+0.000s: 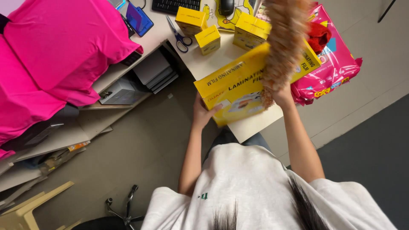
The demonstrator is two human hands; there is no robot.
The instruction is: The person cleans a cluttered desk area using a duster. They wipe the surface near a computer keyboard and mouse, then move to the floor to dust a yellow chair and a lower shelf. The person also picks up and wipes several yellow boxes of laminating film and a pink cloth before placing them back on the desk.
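We look straight down over a person's head and shoulders at a white desk point(255, 123). At the centre of the view lies a large flat yellow box point(238, 83), tilted so that its long side runs from seven o'clock up to two o'clock, resting on the desk's near corner. The left hand point(203, 111) grips the box's lower left corner – fingers wrapped over its edge, thumb on top. The right hand point(282, 94), at about three o'clock from the left one, is closed around the handle of a fluffy tan feather duster point(283, 42); the duster's head rises toward twelve o'clock and lies across the box's right half, blurred.

Beyond the box, toward twelve o'clock, stand three small yellow boxes point(208, 39), with blue-handled scissors point(181, 37) just beside them at nine o'clock. A black keyboard point(174, 5) and a black mouse point(226, 7) sit at the far edge. At two o'clock, a glossy pink package point(336, 64) lies partly under the big box – a red cloth point(318, 36) on top of it. At ten o'clock, bright pink fabric point(59, 51) covers a neighbouring surface.
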